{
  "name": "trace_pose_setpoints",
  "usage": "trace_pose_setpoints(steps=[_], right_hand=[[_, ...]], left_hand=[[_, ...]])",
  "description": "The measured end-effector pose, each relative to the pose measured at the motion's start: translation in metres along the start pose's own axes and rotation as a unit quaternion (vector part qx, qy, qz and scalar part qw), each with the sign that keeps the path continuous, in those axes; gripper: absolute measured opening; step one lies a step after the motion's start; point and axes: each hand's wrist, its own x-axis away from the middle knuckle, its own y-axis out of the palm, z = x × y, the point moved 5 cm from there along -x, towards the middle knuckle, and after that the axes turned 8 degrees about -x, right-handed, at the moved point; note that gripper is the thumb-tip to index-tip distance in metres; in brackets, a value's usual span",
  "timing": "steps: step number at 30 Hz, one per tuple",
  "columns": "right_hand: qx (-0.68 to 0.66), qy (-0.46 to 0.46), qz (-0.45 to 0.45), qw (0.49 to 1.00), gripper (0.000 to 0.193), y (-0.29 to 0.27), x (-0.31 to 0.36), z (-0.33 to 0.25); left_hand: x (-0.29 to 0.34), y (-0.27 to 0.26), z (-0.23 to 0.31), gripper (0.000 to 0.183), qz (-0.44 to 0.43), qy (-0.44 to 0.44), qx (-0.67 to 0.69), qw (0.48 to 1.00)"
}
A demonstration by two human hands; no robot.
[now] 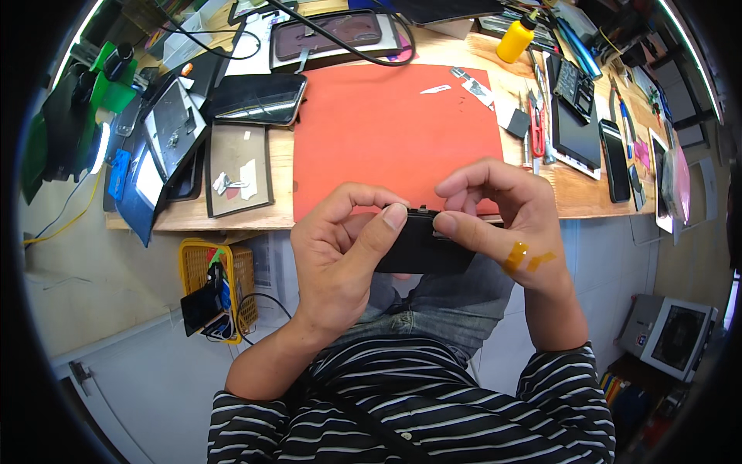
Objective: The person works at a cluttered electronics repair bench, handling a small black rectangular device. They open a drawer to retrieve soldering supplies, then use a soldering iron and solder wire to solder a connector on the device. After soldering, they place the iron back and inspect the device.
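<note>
Above my lap, at the mat's near edge, a thin black phone-sized panel [423, 249] is held up. Small metallic parts show along its top edge; whether it is a screen or a whole phone cannot be told. My left hand [340, 251] pinches its upper left corner between thumb and bent index finger. On the upper right edge lies the thumb of my right hand [506, 216], with the index finger raised off the panel and the other fingers partly hidden behind. Amber tape [525, 257] sticks to the right hand near the wrist. Beyond the hands lies an orange mat [386, 124].
Left of the mat are a dark phone [259, 98] and a framed panel [238, 185]. To the right lie red-handled cutters [536, 127], a black phone [614, 161] and other tools. A yellow bottle [516, 39] stands behind. Below the table is a yellow basket [246, 282].
</note>
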Motion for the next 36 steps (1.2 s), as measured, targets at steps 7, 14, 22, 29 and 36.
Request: trace_pose_setpoints(steps=[7, 14, 22, 29, 36], right_hand=[[0.059, -0.048, -0.041, 0.996, 0.010, 0.024, -0.011, -0.006], [0.152, -0.103, -0.053, 0.982, 0.003, 0.057, -0.028, -0.013], [0.209, -0.152, -0.032, 0.966, 0.006, 0.068, -0.040, -0.026], [0.259, -0.136, 0.013, 0.956, 0.008, 0.030, -0.041, -0.029], [0.274, -0.105, 0.028, 0.956, 0.012, 0.000, -0.036, -0.029]], left_hand=[[0.008, -0.027, 0.007, 0.019, 0.017, 0.005, 0.005, 1.000], [0.022, -0.053, 0.009, 0.031, 0.055, 0.020, -0.024, 0.998], [0.032, -0.090, 0.013, 0.026, 0.095, 0.042, -0.009, 0.995], [0.038, -0.102, 0.001, 0.036, 0.087, -0.041, -0.038, 0.995], [0.039, -0.090, -0.005, 0.022, 0.099, -0.021, -0.056, 0.993]])
